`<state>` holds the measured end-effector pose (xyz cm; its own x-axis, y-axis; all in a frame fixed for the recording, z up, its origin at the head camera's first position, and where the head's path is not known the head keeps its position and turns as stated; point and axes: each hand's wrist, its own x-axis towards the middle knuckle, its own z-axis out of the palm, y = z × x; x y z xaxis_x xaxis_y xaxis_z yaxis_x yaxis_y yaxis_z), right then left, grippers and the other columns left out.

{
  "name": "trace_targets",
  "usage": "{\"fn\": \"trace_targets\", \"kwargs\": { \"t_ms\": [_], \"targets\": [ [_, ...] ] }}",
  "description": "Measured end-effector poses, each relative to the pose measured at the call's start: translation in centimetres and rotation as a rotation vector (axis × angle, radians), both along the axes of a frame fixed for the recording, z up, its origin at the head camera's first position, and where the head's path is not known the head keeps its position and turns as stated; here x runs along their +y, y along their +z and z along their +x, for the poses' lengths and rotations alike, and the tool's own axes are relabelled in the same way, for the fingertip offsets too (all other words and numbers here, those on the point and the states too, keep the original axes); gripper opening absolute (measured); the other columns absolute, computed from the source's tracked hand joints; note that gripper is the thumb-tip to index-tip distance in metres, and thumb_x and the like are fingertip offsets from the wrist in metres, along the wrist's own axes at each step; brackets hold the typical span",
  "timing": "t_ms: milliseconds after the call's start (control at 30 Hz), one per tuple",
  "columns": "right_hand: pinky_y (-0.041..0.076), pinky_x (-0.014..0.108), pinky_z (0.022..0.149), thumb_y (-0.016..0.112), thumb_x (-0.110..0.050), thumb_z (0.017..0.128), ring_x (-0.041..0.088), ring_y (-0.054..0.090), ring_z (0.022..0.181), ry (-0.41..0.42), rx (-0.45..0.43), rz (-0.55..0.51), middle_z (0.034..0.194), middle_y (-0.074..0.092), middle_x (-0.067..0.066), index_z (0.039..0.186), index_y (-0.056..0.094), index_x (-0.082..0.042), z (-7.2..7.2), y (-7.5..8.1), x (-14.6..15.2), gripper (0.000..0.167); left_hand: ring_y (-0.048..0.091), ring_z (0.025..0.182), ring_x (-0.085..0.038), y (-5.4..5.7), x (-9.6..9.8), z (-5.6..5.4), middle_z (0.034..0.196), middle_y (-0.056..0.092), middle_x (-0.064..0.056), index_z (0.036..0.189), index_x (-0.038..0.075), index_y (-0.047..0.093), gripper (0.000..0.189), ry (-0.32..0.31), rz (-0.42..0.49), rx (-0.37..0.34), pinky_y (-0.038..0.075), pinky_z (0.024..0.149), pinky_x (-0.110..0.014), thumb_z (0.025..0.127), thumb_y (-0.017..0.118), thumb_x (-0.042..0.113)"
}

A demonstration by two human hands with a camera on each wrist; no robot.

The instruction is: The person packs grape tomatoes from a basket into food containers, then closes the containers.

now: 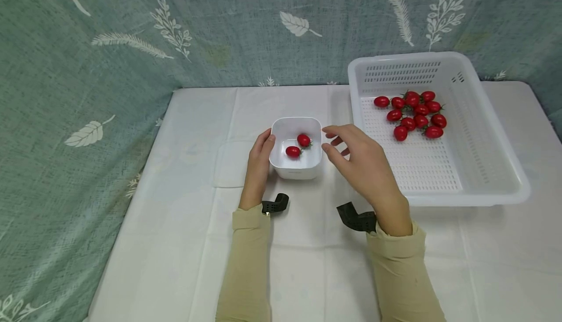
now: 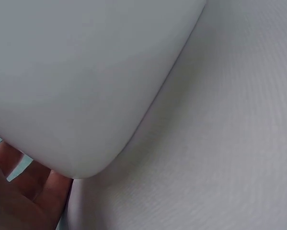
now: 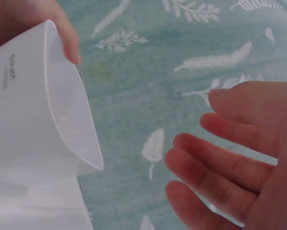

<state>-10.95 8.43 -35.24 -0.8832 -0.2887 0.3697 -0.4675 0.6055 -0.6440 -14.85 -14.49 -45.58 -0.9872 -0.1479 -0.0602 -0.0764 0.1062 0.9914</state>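
A small white square plastic container stands on the table with two cherry tomatoes inside. My left hand grips its left side, the thumb at the rim and the fingers along the outer wall. In the left wrist view the fingertips lie against the container's lower edge. On the other side, my right hand hovers just right of the container. Its fingers are loosely bent, apart from the thumb, with nothing between them in the right wrist view.
To the right stands a large white perforated basket holding several cherry tomatoes. A white cloth covers the table. Green leaf-patterned fabric hangs behind it and along the left.
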Motion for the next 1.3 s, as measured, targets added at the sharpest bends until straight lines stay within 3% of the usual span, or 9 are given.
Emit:
{"fn": "trace_targets", "kwargs": {
  "t_ms": [300,600,900,1133,1300],
  "targets": [
    [0.049,0.030,0.070,0.058,-0.024,0.087,0.011,0.056,0.089,-0.041,0.068,-0.029,0.106,0.059,-0.003,0.116,0.058,-0.015,0.5,0.8,1.3,0.030,0.039,0.119,-0.007,2.1,0.7,1.0,0.129,0.046,0.007,0.129,0.020,0.047,0.043,-0.004,-0.022,0.003,0.029,0.099,-0.031,0.091,0.044,0.041],
    [0.049,0.031,0.070,0.059,-0.019,0.086,0.012,0.056,0.091,-0.067,0.111,-0.048,0.108,0.059,-0.002,0.116,0.058,-0.012,0.8,1.5,2.3,0.031,0.038,0.117,-0.002,-0.2,0.0,-0.1,0.126,0.047,0.015,0.124,0.030,0.049,0.045,0.007,-0.006,-0.003,0.028,0.100,-0.030,0.086,0.046,0.054],
    [0.048,0.031,0.071,0.058,-0.023,0.087,0.012,0.056,0.090,-0.136,0.070,-0.057,0.108,0.059,-0.001,0.116,0.058,-0.012,0.4,1.0,3.8,0.031,0.039,0.117,-0.002,-0.3,0.1,-0.1,0.124,0.048,0.015,0.123,0.031,0.050,0.046,0.006,-0.003,0.004,0.028,0.099,-0.031,0.084,0.047,0.056],
    [0.045,0.026,0.071,0.056,-0.025,0.088,0.011,0.056,0.089,-0.237,0.042,-0.083,0.106,0.060,-0.002,0.117,0.058,-0.014,0.3,0.7,5.2,0.031,0.039,0.116,-0.003,-0.3,0.1,-0.1,0.126,0.048,0.012,0.125,0.027,0.050,0.050,0.006,-0.003,0.006,0.028,0.099,-0.031,0.084,0.047,0.056],
    [0.048,0.034,0.072,0.055,-0.026,0.088,0.013,0.056,0.089,-0.204,0.018,-0.078,0.106,0.060,0.000,0.117,0.058,-0.013,0.2,0.7,4.5,0.031,0.040,0.116,-0.003,-0.3,0.1,-0.1,0.125,0.048,0.014,0.124,0.029,0.050,0.049,0.015,-0.011,0.000,0.028,0.099,-0.032,0.084,0.047,0.057]
  ]
}}
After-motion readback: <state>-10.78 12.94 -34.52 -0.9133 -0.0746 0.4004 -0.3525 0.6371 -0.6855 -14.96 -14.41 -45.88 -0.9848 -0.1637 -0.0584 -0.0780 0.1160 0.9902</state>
